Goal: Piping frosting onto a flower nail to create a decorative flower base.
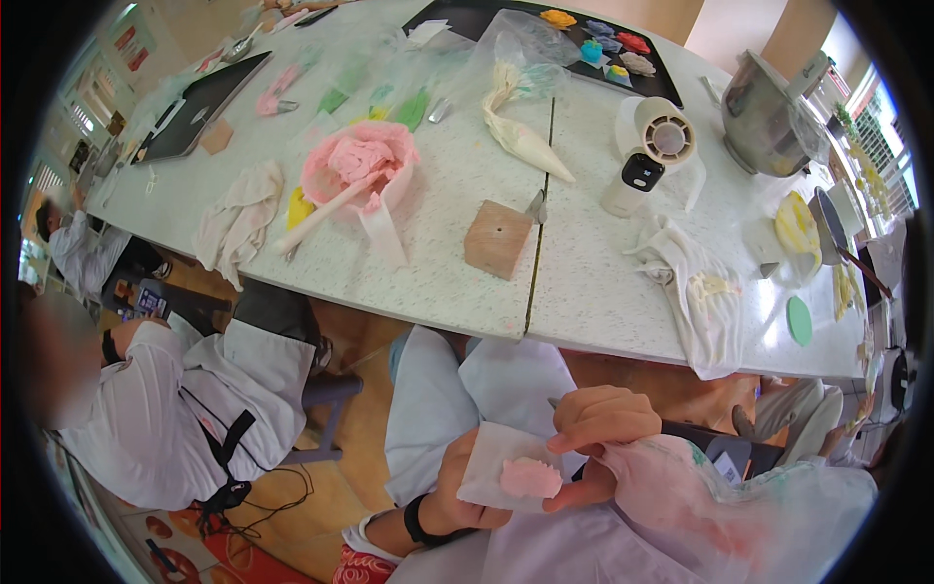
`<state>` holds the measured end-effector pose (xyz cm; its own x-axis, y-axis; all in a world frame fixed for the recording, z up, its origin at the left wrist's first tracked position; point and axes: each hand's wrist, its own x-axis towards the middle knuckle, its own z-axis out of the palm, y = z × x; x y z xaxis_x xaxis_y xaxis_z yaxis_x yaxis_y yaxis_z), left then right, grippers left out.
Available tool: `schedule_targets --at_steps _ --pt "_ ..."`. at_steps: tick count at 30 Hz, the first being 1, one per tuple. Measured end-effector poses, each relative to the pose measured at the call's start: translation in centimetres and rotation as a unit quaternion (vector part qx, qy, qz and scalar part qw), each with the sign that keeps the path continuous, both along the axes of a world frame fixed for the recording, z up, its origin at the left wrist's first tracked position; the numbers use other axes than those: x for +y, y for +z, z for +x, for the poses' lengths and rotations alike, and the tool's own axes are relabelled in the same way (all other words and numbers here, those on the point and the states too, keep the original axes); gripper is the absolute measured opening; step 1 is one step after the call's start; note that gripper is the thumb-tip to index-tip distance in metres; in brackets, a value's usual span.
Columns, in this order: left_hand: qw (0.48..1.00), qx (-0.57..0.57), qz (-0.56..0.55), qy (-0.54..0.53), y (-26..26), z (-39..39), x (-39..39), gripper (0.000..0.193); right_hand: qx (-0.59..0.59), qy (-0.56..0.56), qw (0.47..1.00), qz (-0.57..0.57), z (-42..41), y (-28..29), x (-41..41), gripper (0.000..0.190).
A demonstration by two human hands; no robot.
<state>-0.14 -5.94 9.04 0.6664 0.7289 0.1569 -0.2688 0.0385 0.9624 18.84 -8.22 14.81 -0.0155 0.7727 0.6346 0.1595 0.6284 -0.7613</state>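
Low in the view, my left hand (456, 478) holds a white paper square (481, 467) from beneath; anything supporting the paper is hidden. A ruffled pink cream shape (530, 478) lies on that paper. To its right, my right hand (607, 423) grips the gathered part of a clear plastic piping bag (700, 496) smeared with pink and some green cream. The bag trails off over my right side. A small grey tip pokes out beyond the right fingers. Fingers of my right hand are close to the paper's right edge. Which way the bag's nozzle points, I cannot tell.
On the table (438, 292) stand a pink cream bowl (398, 186) with a spatula, a wooden block (498, 239), a white piping bag (525, 142), a handheld fan (646, 157) and cloths (693, 292). Behind is a tray (657, 69) of cream flowers. A person (197, 379) sits at left.
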Motion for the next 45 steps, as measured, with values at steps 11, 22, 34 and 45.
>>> schedule_targets --at_steps 11,22,34,45 --pt "0.951 0.138 0.272 0.044 0.8 0.6 1.9 0.028 0.039 0.02 0.999 0.019 -0.6 -1.6 0.0 0.032" --pt "0.953 0.149 0.255 0.065 1.1 0.7 1.2 0.027 0.036 0.038 0.998 0.026 -0.3 -1.2 -0.1 0.017" --pt "0.965 -0.024 0.213 0.154 1.3 2.0 0.6 0.04 -0.036 -0.006 0.99 -0.137 0.8 -0.5 -1.5 0.042" --pt "0.971 -0.03 0.185 0.145 1.2 2.6 0.2 0.03 -0.056 -0.037 0.994 -0.084 0.2 -0.6 -0.8 0.052"
